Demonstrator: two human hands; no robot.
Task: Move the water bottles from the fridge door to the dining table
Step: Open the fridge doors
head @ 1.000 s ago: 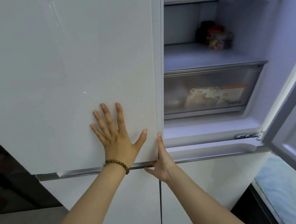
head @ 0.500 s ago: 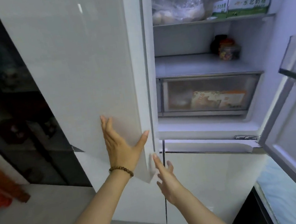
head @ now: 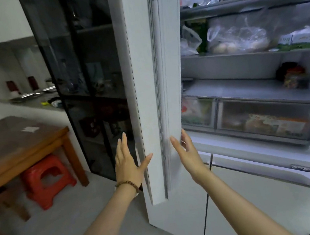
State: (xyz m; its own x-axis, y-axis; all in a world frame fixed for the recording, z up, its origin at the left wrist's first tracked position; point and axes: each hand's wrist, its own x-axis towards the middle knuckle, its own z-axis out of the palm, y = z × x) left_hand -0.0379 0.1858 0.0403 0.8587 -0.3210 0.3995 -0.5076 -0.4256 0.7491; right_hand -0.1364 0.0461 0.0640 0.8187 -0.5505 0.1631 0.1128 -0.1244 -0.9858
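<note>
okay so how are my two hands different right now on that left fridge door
The left hand lies flat against the outer face of the left fridge door, while the right hand is at the door's inner edge, fingers reaching behind it. The left hand has a beaded bracelet at its wrist; the right wrist is bare. Both hands are open, fingers pointing up, near the door's lower end, and neither holds a bottle.

A red stool stands on the pale floor, partly tucked under a wooden edge. A dark glass cabinet rises beside it, dim objects showing behind the panes. Far left, a counter carries metal trays and two dark-capped jars. On the fridge shelves sit a bag of eggs, a green-and-white carton and a small jar, with clear drawers below.
</note>
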